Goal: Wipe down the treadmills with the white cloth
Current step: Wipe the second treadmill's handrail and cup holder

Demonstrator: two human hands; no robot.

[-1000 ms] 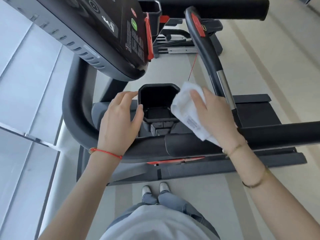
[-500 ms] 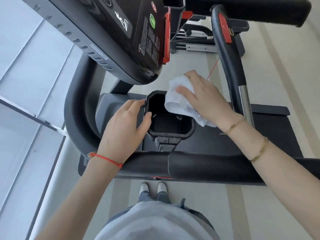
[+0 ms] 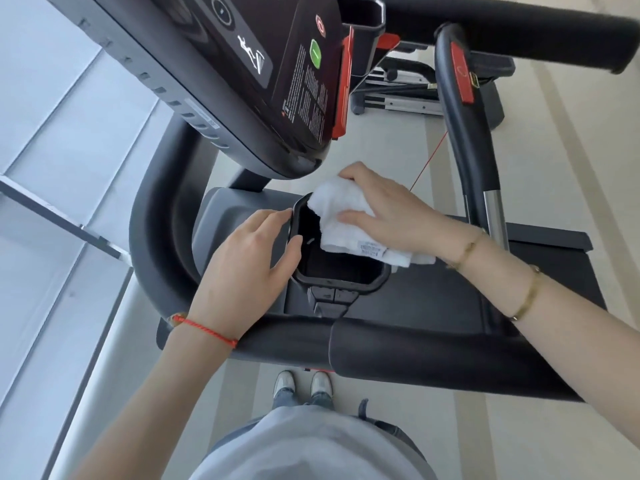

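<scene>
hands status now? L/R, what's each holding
Left hand: curled round the left rim of the black cup holder, gripping it.
Right hand: fingers fairly straight, pressing the white cloth onto the holder's far rim.
</scene>
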